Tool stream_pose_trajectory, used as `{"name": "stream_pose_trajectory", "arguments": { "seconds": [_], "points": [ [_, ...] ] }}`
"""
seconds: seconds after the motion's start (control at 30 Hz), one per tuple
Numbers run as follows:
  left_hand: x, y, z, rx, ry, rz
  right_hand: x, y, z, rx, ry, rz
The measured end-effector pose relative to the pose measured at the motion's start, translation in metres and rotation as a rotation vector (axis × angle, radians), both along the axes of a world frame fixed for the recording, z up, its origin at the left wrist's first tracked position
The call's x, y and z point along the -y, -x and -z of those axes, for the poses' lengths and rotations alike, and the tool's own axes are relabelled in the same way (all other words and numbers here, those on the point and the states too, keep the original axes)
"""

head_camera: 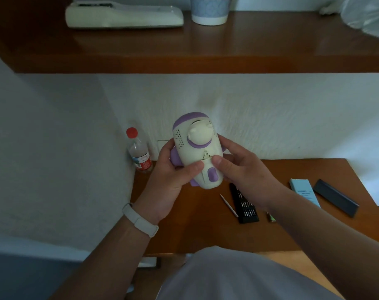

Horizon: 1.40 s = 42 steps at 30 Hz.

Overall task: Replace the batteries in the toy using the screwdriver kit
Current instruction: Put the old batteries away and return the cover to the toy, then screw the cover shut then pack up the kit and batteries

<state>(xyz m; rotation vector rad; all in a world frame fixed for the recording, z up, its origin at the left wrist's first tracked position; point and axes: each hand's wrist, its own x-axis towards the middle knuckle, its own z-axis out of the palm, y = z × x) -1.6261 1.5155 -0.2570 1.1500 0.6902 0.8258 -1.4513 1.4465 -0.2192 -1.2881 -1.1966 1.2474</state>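
So the cream-and-purple toy [197,152] is gripped in both hands, held up in the air left of the bit tray [244,204], which is laid on the table [205,234]. The left hand [171,176] is wrapped round one side, thumb pressed on the cream shell. The right hand [242,169] is curled round the other, thumb laid by the small hatch. A slim driver [228,205] is parked just left of the tray, a blue box [304,191] to its right.
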Motion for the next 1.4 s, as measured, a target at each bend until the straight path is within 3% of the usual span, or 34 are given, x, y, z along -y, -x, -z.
{"name": "stream_pose_trajectory", "arguments": {
  "seconds": [0.43, 0.93, 1.4],
  "points": [
    [0.02, -0.009, -0.006, -0.001, -0.032, 0.012, 0.012, -0.015, 0.003, 0.027, 0.021, -0.011],
    [0.018, -0.028, 0.014, -0.064, -0.027, -0.129, 0.01, -0.023, 0.019, 0.034, 0.037, -0.002],
    [0.012, -0.007, 0.096, -0.101, 0.295, -0.011, 0.003, -0.002, 0.1, 0.106, 0.221, 0.046]
  ]
}}
